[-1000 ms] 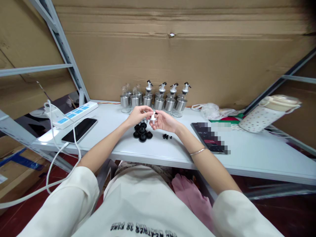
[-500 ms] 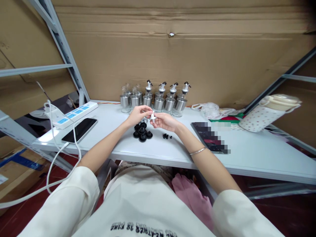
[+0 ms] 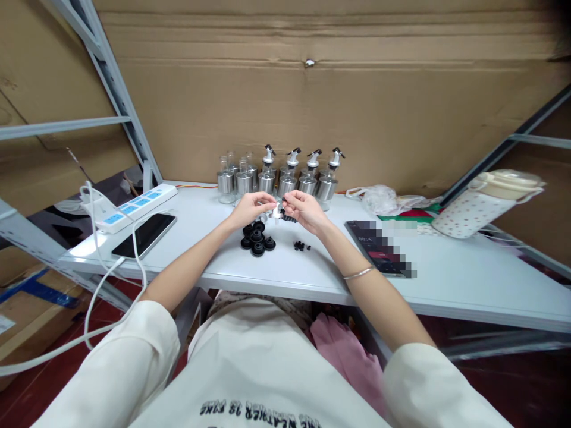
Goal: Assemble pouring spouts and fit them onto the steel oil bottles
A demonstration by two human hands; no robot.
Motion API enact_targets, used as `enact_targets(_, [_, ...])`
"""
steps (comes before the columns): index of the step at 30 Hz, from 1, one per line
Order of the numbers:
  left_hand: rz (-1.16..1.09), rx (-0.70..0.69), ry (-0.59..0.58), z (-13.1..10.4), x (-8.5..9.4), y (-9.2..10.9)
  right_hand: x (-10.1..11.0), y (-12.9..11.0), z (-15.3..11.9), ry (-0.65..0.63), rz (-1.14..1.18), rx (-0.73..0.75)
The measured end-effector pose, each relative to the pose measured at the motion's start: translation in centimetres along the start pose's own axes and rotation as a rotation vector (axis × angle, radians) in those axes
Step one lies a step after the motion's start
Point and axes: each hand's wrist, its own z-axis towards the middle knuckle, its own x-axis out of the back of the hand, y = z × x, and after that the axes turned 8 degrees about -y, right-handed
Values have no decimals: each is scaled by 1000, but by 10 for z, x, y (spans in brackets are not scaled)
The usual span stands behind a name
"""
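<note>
Bright, edges stretched, fingertips perhaps soft.

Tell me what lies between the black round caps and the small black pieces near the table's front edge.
Nothing: the head view shows only bare white tabletop between the black round caps and the small black pieces.

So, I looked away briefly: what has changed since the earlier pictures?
The right hand has turned from cradling the white spout piece to pinching what looks like a small black part beside it. The left hand stays at the spout piece; bottles and black caps haven't moved.
</note>
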Motion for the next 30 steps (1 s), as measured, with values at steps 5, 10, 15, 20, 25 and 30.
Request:
enact_targets(5, [10, -10, -3, 0, 0, -1, -3, 2, -1, -29, -11, -28])
enact_targets(10, [30, -22, -23, 0, 0, 0, -2, 3, -1, -50, -12, -45])
enact_targets(15, [1, -11, -13, 0, 0, 0, -3, 1, -2, -58, 14, -48])
enact_targets(20, [24, -10, -14, 1, 1, -3, -3, -1, -4, -63, 4, -82])
enact_targets(25, [35, -15, -12, 0, 1, -2, -3, 1, -3, -105, 20, -125])
enact_targets(30, [66, -44, 33, 0, 1, 1, -3, 4, -4, -203, 31, -252])
